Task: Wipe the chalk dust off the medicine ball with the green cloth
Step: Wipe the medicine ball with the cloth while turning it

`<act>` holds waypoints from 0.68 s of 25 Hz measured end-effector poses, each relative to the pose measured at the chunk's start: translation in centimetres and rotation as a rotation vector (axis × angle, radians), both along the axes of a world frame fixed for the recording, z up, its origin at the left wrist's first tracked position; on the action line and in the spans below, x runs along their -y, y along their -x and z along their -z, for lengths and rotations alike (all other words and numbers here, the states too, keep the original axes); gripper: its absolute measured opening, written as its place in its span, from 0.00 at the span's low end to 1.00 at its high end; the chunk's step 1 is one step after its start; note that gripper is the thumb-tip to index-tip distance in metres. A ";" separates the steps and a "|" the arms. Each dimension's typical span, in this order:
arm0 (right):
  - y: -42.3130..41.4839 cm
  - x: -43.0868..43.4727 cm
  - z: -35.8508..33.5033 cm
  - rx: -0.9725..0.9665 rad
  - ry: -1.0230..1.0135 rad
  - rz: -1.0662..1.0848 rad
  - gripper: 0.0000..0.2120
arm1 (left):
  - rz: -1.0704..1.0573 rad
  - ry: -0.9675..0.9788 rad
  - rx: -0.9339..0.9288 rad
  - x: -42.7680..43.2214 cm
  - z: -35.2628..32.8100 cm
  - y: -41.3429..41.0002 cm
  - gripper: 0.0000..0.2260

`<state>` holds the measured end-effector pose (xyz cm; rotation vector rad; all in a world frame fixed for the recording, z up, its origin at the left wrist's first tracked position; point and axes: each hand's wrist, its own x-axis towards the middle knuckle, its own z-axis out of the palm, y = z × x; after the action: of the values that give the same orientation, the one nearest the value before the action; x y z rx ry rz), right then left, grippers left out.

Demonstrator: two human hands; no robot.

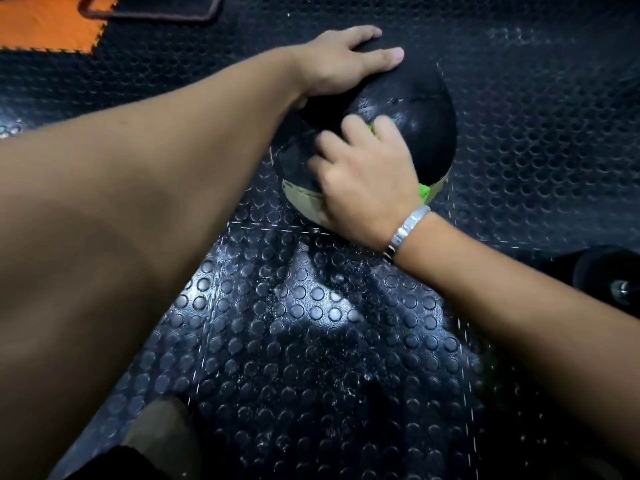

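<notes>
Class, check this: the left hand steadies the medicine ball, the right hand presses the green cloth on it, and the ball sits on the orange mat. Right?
No. In the head view the medicine ball sits on the black studded floor; the orange mat lies apart, upper left. The rest holds.

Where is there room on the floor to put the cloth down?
The studded floor between the two forearms, below the medicine ball, is bare. So is the floor right of the ball, above the dark object. The ball itself is crowded: left hand on top, right hand gripping the green cloth.
</notes>
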<state>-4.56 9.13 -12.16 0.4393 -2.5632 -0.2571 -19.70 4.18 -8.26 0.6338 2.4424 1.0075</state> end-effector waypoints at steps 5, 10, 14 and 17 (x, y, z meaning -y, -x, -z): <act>2.2 4.1 0.8 0.229 -0.104 -0.029 0.10 | 0.005 0.020 -0.012 -1.1 0.0 0.4 0.31; 3.8 4.1 -1.1 0.266 -0.134 0.029 0.13 | 0.038 0.025 -0.031 -0.7 0.2 0.8 0.31; 3.6 6.3 -0.8 0.336 -0.330 -0.039 0.18 | 0.046 0.036 -0.023 -0.1 0.4 1.1 0.30; 3.8 4.7 -2.0 0.361 -0.319 -0.033 0.18 | 0.084 0.063 -0.031 -0.1 0.3 1.3 0.31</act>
<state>-8.36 4.43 -10.11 0.6996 -2.8705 -0.6306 -20.99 4.29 -8.56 0.7288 2.4423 0.8907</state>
